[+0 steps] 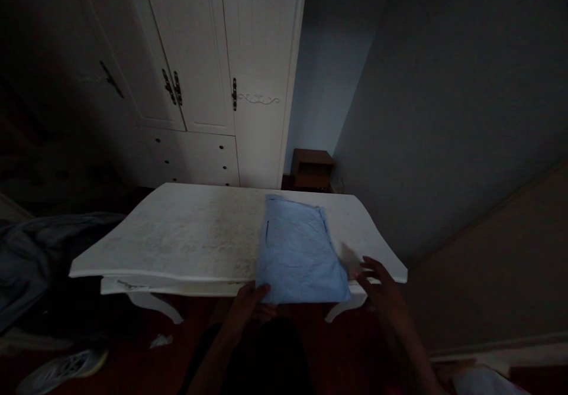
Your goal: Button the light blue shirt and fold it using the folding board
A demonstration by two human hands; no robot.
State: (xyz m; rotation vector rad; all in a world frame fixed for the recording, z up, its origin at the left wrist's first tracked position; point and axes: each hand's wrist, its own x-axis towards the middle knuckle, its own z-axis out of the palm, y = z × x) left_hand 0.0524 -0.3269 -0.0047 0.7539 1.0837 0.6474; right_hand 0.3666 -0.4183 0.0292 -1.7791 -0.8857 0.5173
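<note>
A light blue folded cloth garment [299,253] lies on the right half of the white table [199,229], its near edge reaching past the table's front edge. A short dark slit or mark shows near its left side. My left hand [252,300] grips the near left corner, thumb on top and fingers underneath. Just beyond the near right corner, my right hand [375,279] is held with its fingers apart and curved, apparently touching nothing.
A white wardrobe [195,58] stands behind the table. In the corner is a small brown cabinet [313,167], with a grey wall [444,87] along the right. Dark clothing [44,253] is heaped at left; a shoe [66,371] and crumpled scrap [161,340] lie on the floor.
</note>
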